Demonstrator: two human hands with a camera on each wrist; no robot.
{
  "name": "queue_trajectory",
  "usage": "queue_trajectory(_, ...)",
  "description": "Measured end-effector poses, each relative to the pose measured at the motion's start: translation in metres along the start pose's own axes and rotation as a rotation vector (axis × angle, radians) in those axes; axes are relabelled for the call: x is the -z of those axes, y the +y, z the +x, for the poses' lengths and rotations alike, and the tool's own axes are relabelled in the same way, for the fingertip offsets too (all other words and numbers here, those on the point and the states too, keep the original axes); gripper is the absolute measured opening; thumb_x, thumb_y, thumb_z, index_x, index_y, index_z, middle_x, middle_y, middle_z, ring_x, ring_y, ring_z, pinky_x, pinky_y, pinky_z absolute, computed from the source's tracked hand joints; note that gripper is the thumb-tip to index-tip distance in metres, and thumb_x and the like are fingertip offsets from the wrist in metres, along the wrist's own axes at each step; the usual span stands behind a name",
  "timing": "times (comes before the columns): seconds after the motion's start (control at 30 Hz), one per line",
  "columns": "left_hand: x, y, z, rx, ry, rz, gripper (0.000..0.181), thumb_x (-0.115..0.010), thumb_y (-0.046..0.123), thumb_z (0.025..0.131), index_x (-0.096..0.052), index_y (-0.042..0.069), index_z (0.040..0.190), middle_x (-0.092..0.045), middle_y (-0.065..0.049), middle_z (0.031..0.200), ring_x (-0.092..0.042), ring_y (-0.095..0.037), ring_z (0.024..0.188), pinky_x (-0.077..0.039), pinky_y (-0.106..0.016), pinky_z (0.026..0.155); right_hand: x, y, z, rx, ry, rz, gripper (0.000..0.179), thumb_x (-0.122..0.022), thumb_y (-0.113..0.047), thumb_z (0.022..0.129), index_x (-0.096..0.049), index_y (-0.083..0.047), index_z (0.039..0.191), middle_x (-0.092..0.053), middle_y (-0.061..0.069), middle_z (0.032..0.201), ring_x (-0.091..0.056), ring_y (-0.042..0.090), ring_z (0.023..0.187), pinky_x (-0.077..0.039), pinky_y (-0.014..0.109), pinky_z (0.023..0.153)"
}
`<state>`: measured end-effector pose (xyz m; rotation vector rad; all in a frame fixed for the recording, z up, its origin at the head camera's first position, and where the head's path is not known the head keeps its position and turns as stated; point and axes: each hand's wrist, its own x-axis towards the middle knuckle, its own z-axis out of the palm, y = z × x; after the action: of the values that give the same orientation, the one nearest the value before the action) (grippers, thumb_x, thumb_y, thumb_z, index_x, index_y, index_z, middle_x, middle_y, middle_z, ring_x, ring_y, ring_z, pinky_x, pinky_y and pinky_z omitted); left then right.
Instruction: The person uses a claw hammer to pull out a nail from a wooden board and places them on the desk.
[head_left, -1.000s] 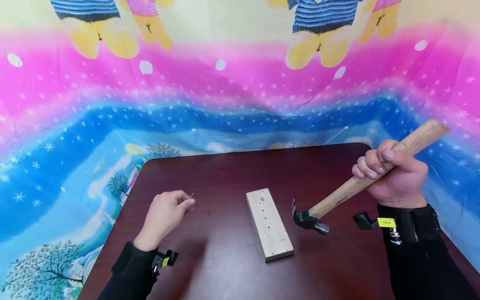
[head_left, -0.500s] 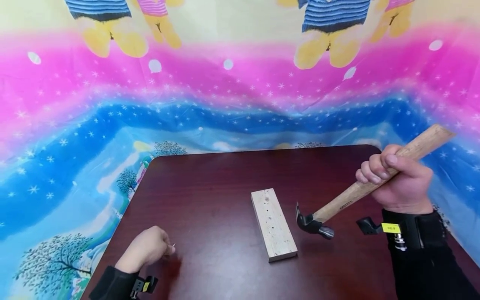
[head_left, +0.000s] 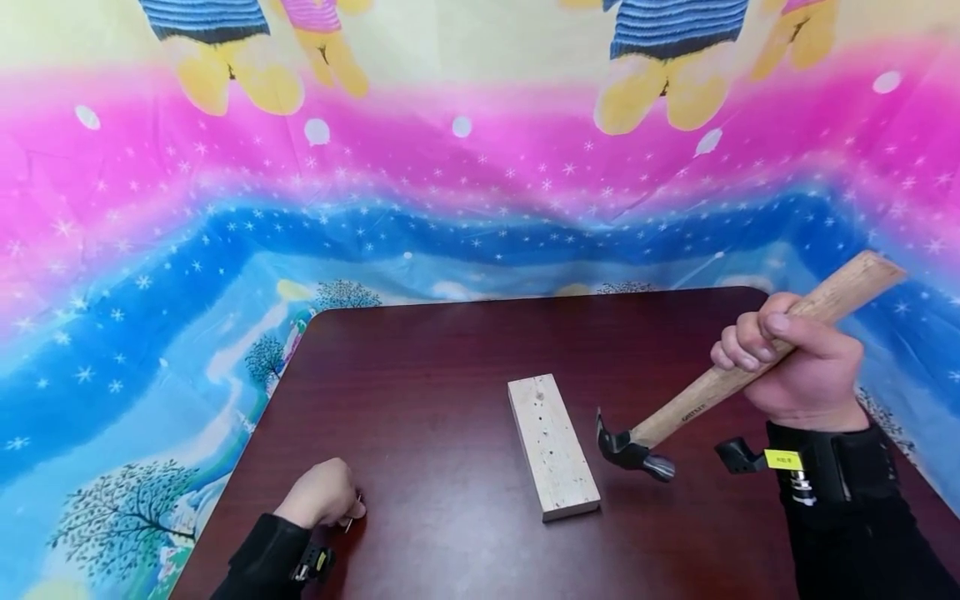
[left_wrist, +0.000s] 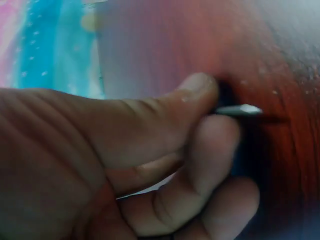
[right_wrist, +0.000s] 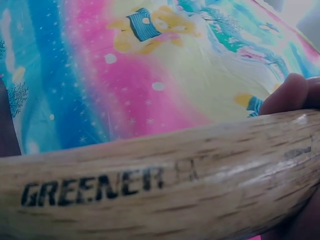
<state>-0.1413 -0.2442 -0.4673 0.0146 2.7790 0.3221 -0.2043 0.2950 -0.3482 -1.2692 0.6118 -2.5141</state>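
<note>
Low over the table's front left, my left hand pinches a nail between thumb and finger. The nail's pointed tip sticks out past the fingertips in the left wrist view; the rest is hidden by the fingers. On the right, my right hand grips a claw hammer around its wooden handle. The hammer's black head hangs down beside the wooden block, just to its right. That pale block lies lengthwise on the table, with several small dark holes in its top. Printed lettering on the handle fills the right wrist view.
The dark red-brown table has rounded far corners. Behind it and along both sides hangs a colourful printed cloth. Each wrist wears a black strap with a small camera.
My left hand has come down with the nail, from mid-air to close over the table's front left. The right hand still holds the hammer in nearly the same pose, and the block stays put.
</note>
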Motion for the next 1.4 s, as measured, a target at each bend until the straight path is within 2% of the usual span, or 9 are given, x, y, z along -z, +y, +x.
queue_trajectory(0.3, -0.016, -0.021, 0.035, 0.199, -0.15, 0.033, 0.032, -0.093, 0.031, 0.084, -0.075, 0.017, 0.061, -0.072, 0.001, 0.06, -0.065, -0.019, 0.064, -0.052, -0.046, 0.081, -0.001, 0.002, 0.0, -0.01, -0.004, -0.04, 0.032, -0.019, 0.007, 0.099, -0.033, -0.003, 0.073, -0.028, 0.009, 0.069, -0.026, 0.028, 0.063, -0.016, 0.04, 0.064)
queue_trajectory(0.6, 0.009, 0.001, 0.01, 0.186, -0.078, -0.016, 0.034, -0.093, 0.028, 0.084, -0.074, 0.012, 0.062, -0.071, -0.002, 0.06, -0.064, -0.02, 0.064, -0.049, -0.049, 0.08, -0.001, 0.001, -0.002, -0.006, 0.005, -0.056, 0.032, -0.018, 0.007, 0.1, -0.034, -0.002, 0.074, -0.028, 0.01, 0.069, -0.026, 0.028, 0.062, -0.017, 0.041, 0.064)
queue_trajectory(0.77, 0.018, 0.008, 0.005, 0.18, -0.059, -0.021, 0.042, -0.083, 0.039, 0.095, -0.071, 0.011, 0.067, -0.07, -0.006, 0.068, -0.063, -0.024, 0.069, -0.046, -0.055, 0.092, -0.001, 0.0, -0.002, -0.005, 0.001, -0.088, 0.033, -0.017, 0.007, 0.101, -0.033, -0.003, 0.073, -0.029, 0.009, 0.069, -0.026, 0.028, 0.062, -0.017, 0.041, 0.064)
queue_trajectory(0.87, 0.031, 0.014, 0.006, 0.127, 0.054, -0.057, 0.061, -0.07, 0.057, 0.101, -0.075, -0.002, 0.119, -0.074, -0.027, 0.118, -0.067, -0.046, 0.11, -0.037, -0.071, 0.109, -0.002, -0.001, -0.001, -0.009, -0.007, -0.103, 0.034, -0.016, 0.007, 0.101, -0.032, -0.004, 0.073, -0.029, 0.009, 0.069, -0.027, 0.028, 0.062, -0.018, 0.04, 0.063)
queue_trajectory(0.97, 0.051, 0.021, 0.01, -0.015, 0.249, -0.159, 0.104, -0.067, 0.066, 0.1, -0.028, 0.0, 0.17, -0.031, -0.033, 0.173, -0.029, -0.059, 0.159, -0.013, -0.083, 0.125, -0.003, -0.002, -0.001, -0.011, -0.014, -0.112, 0.034, -0.016, 0.007, 0.101, -0.031, -0.005, 0.073, -0.029, 0.008, 0.069, -0.027, 0.028, 0.062, -0.018, 0.04, 0.063)
queue_trajectory(1.0, 0.058, 0.023, 0.012, -0.074, 0.308, -0.196, 0.117, -0.068, 0.067, 0.098, -0.007, 0.004, 0.175, -0.011, -0.032, 0.18, -0.01, -0.059, 0.165, -0.005, -0.083, 0.128, -0.004, -0.003, -0.001, -0.01, -0.013, -0.116, 0.034, -0.016, 0.007, 0.101, -0.031, -0.005, 0.073, -0.029, 0.008, 0.069, -0.027, 0.028, 0.062, -0.018, 0.04, 0.063)
queue_trajectory(1.07, 0.07, 0.029, 0.015, -0.174, 0.378, -0.258, 0.125, -0.071, 0.069, 0.096, 0.007, 0.012, 0.176, 0.007, -0.025, 0.183, 0.007, -0.055, 0.169, 0.004, -0.081, 0.13, -0.005, -0.004, -0.001, -0.007, -0.012, -0.124, 0.034, -0.016, 0.007, 0.1, -0.031, -0.005, 0.073, -0.029, 0.008, 0.069, -0.027, 0.028, 0.061, -0.018, 0.04, 0.063)
queue_trajectory(1.23, 0.089, 0.049, 0.02, -0.281, 0.398, -0.28, 0.132, -0.071, 0.079, 0.09, 0.01, 0.019, 0.176, 0.011, -0.018, 0.185, 0.01, -0.05, 0.171, 0.005, -0.078, 0.132, -0.007, -0.007, -0.003, 0.002, -0.006, -0.14, 0.034, -0.015, 0.008, 0.1, -0.032, -0.004, 0.073, -0.029, 0.009, 0.068, -0.027, 0.028, 0.061, -0.018, 0.041, 0.061)
queue_trajectory(1.4, 0.084, 0.077, 0.033, -0.355, 0.34, -0.347, 0.133, -0.081, 0.062, 0.09, 0.013, 0.022, 0.175, 0.016, -0.014, 0.184, 0.01, -0.05, 0.17, 0.0, -0.079, 0.133, -0.009, -0.009, -0.004, 0.004, -0.009, -0.153, 0.034, -0.016, 0.008, 0.101, -0.032, -0.004, 0.073, -0.029, 0.009, 0.068, -0.027, 0.028, 0.061, -0.017, 0.04, 0.062)
